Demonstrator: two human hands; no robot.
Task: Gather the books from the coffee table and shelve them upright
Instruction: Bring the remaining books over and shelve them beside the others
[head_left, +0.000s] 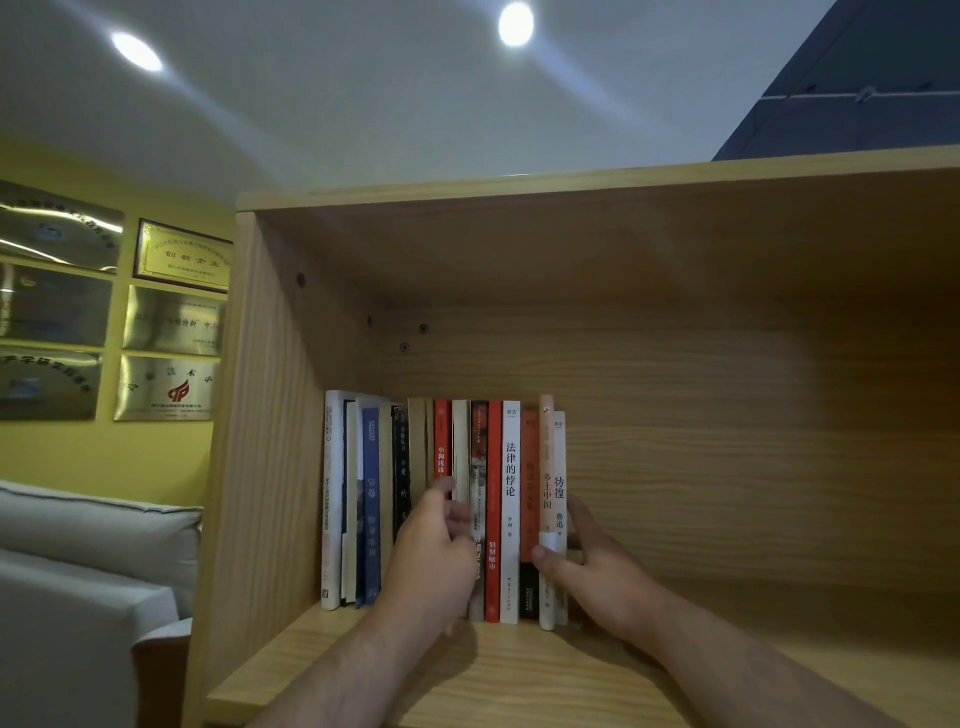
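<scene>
Both hands (436, 551) (592, 561), grips loosely open, steady upright books (511, 509) inside wooden shelf (467, 670).

The left hand (434, 551) is covering the lower spines of a few books (457, 457) mid-row, so those titles are getting lost, and its fingers are looking smeared. The right hand (592, 564) is hiding the bottom of the end book (559, 467). Both forearms are running off the bottom edge. The plaques (171, 322) on the yellow wall are glaring too much to read, and the sofa (78, 571) is getting cut off at the left.
</scene>
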